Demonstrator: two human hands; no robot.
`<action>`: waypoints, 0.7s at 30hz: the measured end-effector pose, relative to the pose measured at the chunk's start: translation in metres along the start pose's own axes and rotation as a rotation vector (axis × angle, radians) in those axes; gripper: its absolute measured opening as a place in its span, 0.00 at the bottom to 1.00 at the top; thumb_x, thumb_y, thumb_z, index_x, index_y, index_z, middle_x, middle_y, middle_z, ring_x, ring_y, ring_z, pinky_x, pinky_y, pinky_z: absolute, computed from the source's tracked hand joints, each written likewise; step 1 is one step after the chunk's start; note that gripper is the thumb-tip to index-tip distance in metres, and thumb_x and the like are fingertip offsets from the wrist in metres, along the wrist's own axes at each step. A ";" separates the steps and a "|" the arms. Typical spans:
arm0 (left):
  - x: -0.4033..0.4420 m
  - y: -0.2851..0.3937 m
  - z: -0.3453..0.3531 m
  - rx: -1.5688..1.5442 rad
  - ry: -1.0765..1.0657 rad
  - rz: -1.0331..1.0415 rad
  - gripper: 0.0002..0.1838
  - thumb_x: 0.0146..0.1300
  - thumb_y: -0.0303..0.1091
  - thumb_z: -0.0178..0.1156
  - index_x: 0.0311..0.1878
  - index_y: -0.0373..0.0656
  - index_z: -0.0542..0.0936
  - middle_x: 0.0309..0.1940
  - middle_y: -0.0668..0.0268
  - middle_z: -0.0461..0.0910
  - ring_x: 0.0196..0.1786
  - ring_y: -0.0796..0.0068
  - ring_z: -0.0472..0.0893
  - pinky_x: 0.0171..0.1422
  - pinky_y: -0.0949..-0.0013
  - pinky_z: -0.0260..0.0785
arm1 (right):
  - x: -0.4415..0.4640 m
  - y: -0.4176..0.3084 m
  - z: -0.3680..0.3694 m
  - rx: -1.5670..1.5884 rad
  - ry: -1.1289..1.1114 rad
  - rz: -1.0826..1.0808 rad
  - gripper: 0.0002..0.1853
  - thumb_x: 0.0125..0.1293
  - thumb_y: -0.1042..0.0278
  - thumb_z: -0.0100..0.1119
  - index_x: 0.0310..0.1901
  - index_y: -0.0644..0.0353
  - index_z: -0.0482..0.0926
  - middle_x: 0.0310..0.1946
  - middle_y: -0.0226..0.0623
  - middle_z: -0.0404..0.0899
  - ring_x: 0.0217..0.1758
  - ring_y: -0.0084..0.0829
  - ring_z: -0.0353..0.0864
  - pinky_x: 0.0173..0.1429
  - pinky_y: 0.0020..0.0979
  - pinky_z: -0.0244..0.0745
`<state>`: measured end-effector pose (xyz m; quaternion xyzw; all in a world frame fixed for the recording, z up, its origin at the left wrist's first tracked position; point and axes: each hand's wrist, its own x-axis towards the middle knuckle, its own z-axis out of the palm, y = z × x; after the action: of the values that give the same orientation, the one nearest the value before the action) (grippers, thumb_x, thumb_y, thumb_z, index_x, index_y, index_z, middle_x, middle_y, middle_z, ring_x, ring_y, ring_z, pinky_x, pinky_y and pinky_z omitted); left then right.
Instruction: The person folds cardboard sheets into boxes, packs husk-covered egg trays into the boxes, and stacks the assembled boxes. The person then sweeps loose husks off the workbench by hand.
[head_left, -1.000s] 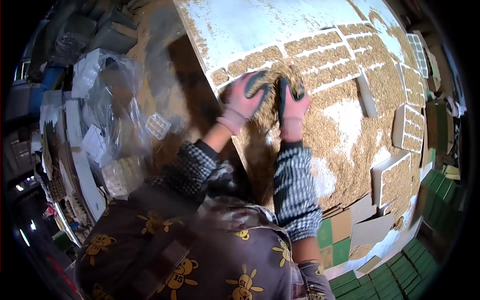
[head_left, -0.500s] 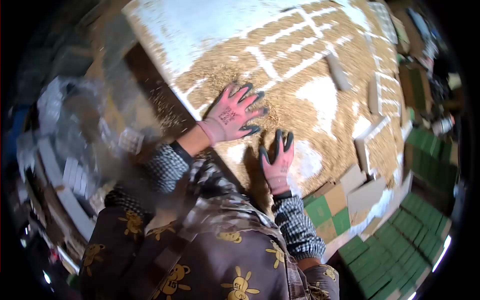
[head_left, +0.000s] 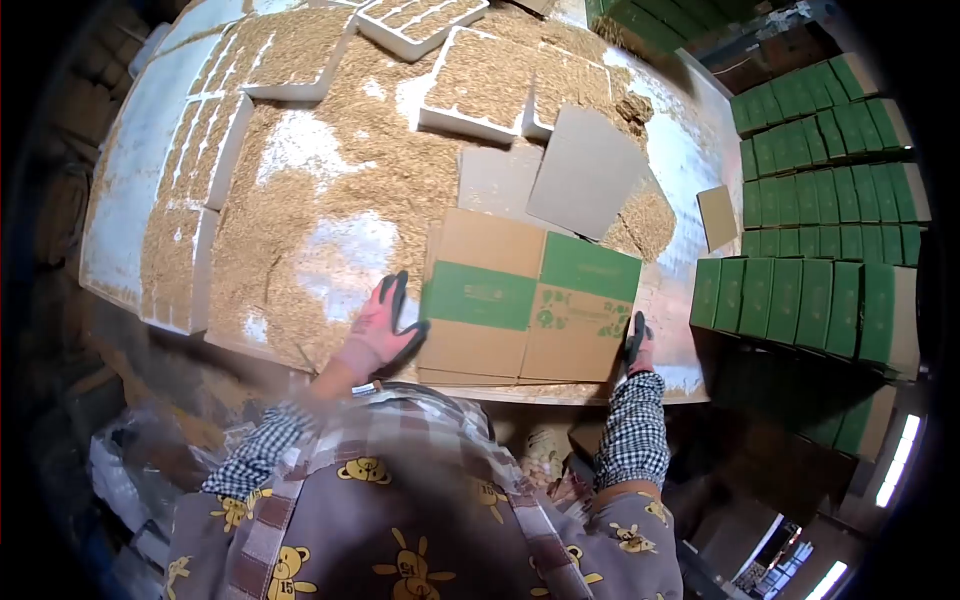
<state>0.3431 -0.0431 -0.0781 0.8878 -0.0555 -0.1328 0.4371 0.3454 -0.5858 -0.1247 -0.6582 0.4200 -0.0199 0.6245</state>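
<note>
A flattened green-and-brown cardboard carton point(head_left: 485, 300) lies at the front of the table, with more cardboard under it. My left hand point(head_left: 380, 325), in a pink glove with black fingertips, is open at the carton's left edge, its thumb reaching the edge. At the opposite edge is my right hand point(head_left: 638, 345), gloved alike. Its fingers stretch along the side and look open. Whether either hand bears on the cardboard I cannot tell.
Loose tan husks point(head_left: 370, 190) cover much of the white tabletop point(head_left: 125, 210). White divided trays point(head_left: 470, 128) filled with husks stand at the back and left. Grey cardboard sheets point(head_left: 590, 170) lie behind the carton. Green boxes point(head_left: 810, 305) are stacked at the right.
The view has swung to the right. Both hands have left the loose husks and are now at the two sides of the flattened carton.
</note>
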 end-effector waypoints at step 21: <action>-0.033 0.131 -0.096 0.844 -0.155 0.566 0.35 0.45 0.50 0.70 0.59 0.51 0.75 0.53 0.57 0.74 0.53 0.56 0.75 0.54 0.59 0.71 | -0.148 -0.158 0.071 0.580 -0.878 -0.061 0.37 0.69 0.54 0.54 0.73 0.57 0.51 0.65 0.40 0.65 0.67 0.34 0.66 0.67 0.34 0.67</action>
<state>0.3407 -0.0428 0.0880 0.9246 -0.3748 -0.0407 0.0543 0.3722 -0.4645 0.0657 -0.4165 0.0768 0.1241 0.8974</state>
